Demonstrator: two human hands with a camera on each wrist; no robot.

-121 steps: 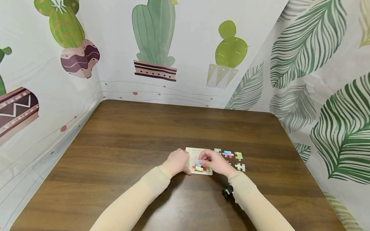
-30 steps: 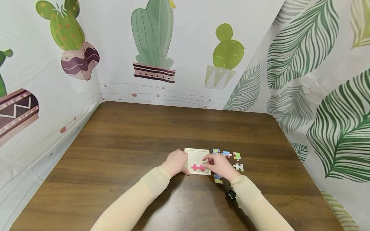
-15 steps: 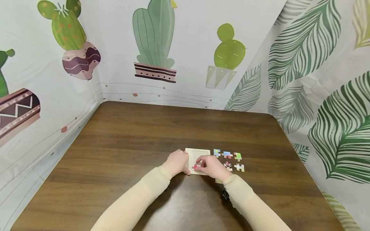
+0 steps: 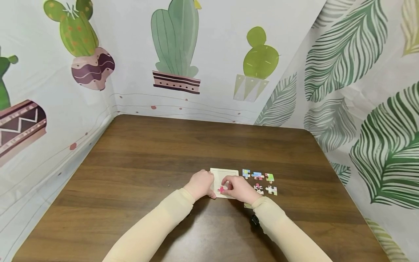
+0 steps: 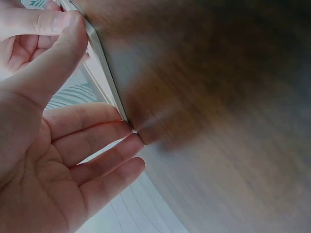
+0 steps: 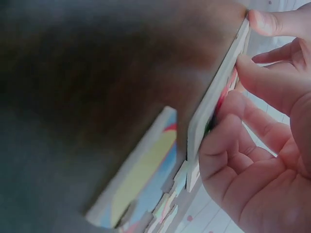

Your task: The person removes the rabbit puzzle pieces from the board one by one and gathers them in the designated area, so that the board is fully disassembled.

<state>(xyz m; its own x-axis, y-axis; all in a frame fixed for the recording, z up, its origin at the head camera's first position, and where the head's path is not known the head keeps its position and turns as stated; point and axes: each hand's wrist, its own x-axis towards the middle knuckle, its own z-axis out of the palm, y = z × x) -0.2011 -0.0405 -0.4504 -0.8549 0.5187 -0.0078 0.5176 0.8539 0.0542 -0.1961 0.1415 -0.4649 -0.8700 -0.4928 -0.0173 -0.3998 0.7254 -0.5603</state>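
Note:
A pale wooden puzzle tray (image 4: 224, 170) lies on the table with pink puzzle pieces in its near part. My left hand (image 4: 200, 184) holds the tray's left side, thumb at the near corner and fingers (image 5: 127, 127) against the far end of that edge. Over the tray's near right part is my right hand (image 4: 241, 189), its thumb and index finger pinching at a pink puzzle piece (image 4: 221, 189). In the right wrist view, curled fingers (image 6: 221, 141) hide most of the pieces inside the tray.
Right of the tray lie several loose pieces, among them a blue one (image 4: 246, 173), a green one (image 4: 270, 177) and a white one (image 4: 271, 190). A yellow-and-blue piece (image 6: 146, 174) lies beside the tray's near right corner. Patterned cloth stands behind the table (image 4: 183, 145).
The yellow-and-blue piece, over the tray four seconds ago, now lies on the table beside it. My right hand has since shifted left onto the pink pieces. My left hand stays at the tray.

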